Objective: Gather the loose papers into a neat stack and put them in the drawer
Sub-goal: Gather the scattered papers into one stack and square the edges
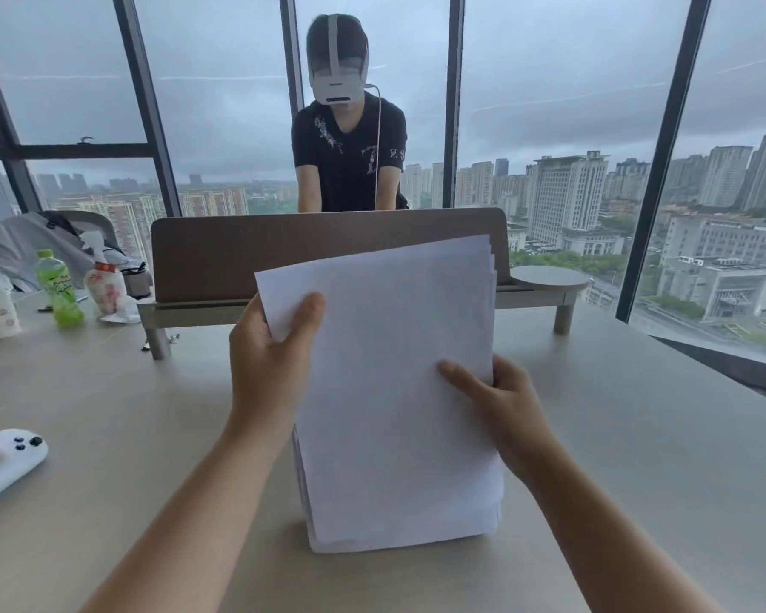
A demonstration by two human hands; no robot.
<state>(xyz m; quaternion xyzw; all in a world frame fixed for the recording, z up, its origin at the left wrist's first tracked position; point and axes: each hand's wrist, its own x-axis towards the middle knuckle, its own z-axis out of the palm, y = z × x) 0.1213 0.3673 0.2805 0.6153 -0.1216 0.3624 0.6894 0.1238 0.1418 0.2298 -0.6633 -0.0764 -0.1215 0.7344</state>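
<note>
A: The stack of white papers (399, 391) is standing upright on its bottom edge on the desk!
B: Yes, blank sheets, tilted slightly, top edges fanned unevenly at the upper right corner

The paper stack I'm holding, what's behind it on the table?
Behind the paper stack, a brown divider panel stands on a raised shelf across the table. The sheets cover the panel's middle and the tabletop directly behind them, so anything there is hidden.

Table (637, 435) with bottle (60, 288), controller (12, 457).
</note>
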